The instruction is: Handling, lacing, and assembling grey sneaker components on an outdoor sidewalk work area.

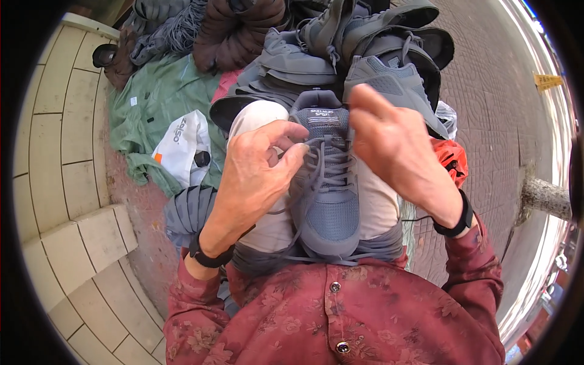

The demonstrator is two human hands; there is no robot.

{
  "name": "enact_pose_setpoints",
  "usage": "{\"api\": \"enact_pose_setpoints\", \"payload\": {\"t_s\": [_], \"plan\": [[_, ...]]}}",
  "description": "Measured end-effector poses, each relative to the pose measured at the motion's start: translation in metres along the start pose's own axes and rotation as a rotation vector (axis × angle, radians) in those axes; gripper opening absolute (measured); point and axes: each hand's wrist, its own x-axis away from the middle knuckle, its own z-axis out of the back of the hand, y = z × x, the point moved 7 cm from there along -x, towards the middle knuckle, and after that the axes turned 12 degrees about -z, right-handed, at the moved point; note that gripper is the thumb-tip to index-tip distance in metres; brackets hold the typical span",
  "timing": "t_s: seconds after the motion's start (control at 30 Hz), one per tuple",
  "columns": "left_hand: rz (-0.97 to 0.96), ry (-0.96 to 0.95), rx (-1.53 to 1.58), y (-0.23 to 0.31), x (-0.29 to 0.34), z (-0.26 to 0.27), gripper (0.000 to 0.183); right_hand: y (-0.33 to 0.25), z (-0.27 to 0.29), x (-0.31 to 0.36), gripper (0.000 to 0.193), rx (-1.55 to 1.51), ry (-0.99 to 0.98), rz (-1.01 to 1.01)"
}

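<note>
A grey shoe [332, 220] with a blue-grey mesh toe rests upright on the person's lap [380, 210], its toe toward the body and its heel away. The tongue [323, 119], bearing pale print, stands up. Grey lace [336, 170] crosses it in rows, with loose lengths trailing down the left side.

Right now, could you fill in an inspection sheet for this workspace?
Surface: person's lap, covered in light cloth
Things in hand: grey shoe on the lap, toe toward the person, laces threaded
Clutter: shoe pile ahead; green cloth and white bag left
Left fingers: at the laces; grip unclear
Right fingers: blurred, near the shoe's tongue
Cables: thin dark cord near the right wristband
Surroundings: tiled wall left, paved ground right
</note>
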Motion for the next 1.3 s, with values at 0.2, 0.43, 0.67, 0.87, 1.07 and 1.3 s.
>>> {"api": "enact_pose_setpoints", "payload": {"t_s": [0.2,0.43,0.67,0.87,1.07,1.3], "plan": [[0.147,0.003,0.145,-0.006,0.006,-0.002,0.019,0.011,-0.012,0.007,0.018,-0.392,-0.009,-0.208],[0.161,0.042,0.152,-0.011,0.009,-0.008,0.018,0.005,-0.027,0.008,0.014,-0.284,-0.069,-0.204],[0.124,-0.015,0.245,0.000,0.013,0.009,0.021,0.052,0.037,0.022,0.008,-0.331,0.163,-0.394],[0.126,-0.093,0.472,0.034,0.001,0.000,0.024,0.069,0.007,0.046,0.018,-1.840,-0.122,-0.647],[-0.117,0.055,0.171,0.050,0.006,0.011,0.025,0.230,0.095,0.181,0.018,-1.478,0.692,-0.653],[0.060,0.058,-0.111,0.023,0.042,-0.020,0.023,0.147,0.038,0.195,0.022,-0.763,0.388,-0.971]]}}
